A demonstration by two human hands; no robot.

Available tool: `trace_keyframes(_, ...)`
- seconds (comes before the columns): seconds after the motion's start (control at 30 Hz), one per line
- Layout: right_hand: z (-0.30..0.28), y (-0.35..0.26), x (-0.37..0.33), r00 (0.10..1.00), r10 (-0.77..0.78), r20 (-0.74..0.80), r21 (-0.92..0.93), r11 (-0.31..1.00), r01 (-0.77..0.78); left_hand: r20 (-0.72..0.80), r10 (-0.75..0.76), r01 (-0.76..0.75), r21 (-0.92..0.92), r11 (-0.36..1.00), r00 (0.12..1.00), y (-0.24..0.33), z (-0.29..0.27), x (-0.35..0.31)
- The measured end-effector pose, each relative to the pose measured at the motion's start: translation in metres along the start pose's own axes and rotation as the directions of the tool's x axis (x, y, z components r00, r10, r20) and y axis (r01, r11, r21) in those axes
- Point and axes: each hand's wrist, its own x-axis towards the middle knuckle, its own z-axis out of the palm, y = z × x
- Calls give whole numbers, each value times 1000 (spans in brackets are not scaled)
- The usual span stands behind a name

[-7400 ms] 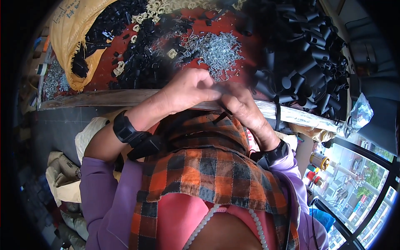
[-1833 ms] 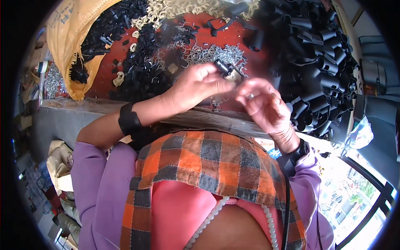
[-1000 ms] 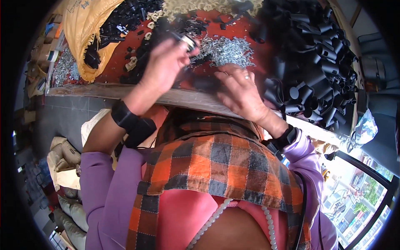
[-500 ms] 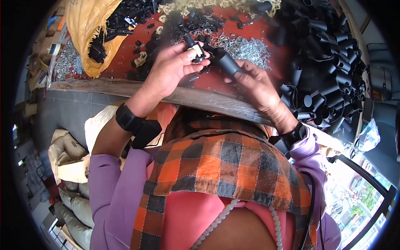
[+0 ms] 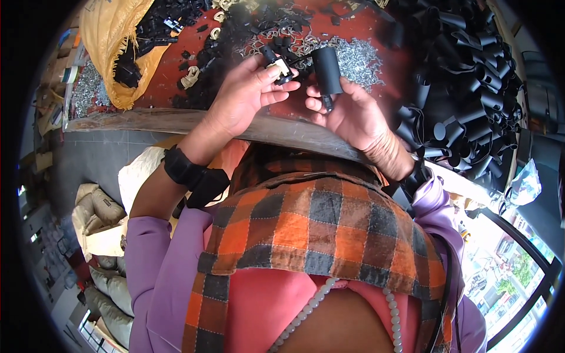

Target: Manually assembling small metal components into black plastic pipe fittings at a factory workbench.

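Observation:
My left hand (image 5: pixel 244 88) is closed on a small black fitting with a cream insert (image 5: pixel 281 67), pinched between thumb and fingers. A matte black cylinder (image 5: pixel 326 69), like a spotlight housing, stands nearly upright in my right hand (image 5: pixel 353 115), thumb along its right side. Under the cylinder, a small black stub (image 5: pixel 328 103) shows by the fingertips. A thin dark wire (image 5: pixel 301 60) appears to run between the fitting and the cylinder. Behind the hands lie a heap of small silver metal pieces (image 5: pixel 362 62) and scattered small black parts (image 5: pixel 235 35).
Many black cylinders (image 5: pixel 465 88) are piled on the right of the red tabletop (image 5: pixel 191 44). A yellow woven sack (image 5: pixel 109 41) with black parts lies at the left. Along the near side runs a wooden edge (image 5: pixel 282 138). Cream clips (image 5: pixel 189 76) lie left of the hands.
The cylinder has turned from slanted to nearly upright, and my right hand now holds it lower, with its palm turned up more. My left hand has barely moved and keeps the fitting.

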Motion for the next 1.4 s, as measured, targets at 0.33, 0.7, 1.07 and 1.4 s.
trace_keyframes(0.33, -9, -4, -2, 987, 154, -34, -320, 934, -157, 6, 41, -41, 60, 997, 999, -1, -4, -7)
trace_keyframes(0.7, 3, 0, -16, 989, 63, -132, -527, 841, -124, 0, -43, 43, 26, 999, 999, -2, 4, -13)
trace_keyframes(1.07, 6, 0, -12, 984, 26, -178, -655, 743, -138, 24, -127, 127, 16, 992, 992, -11, 8, -14)
trace_keyframes(1.4, -3, 2, -17, 953, -165, -255, -669, 742, -51, 25, -159, 159, 12, 987, 987, -15, 8, -11)
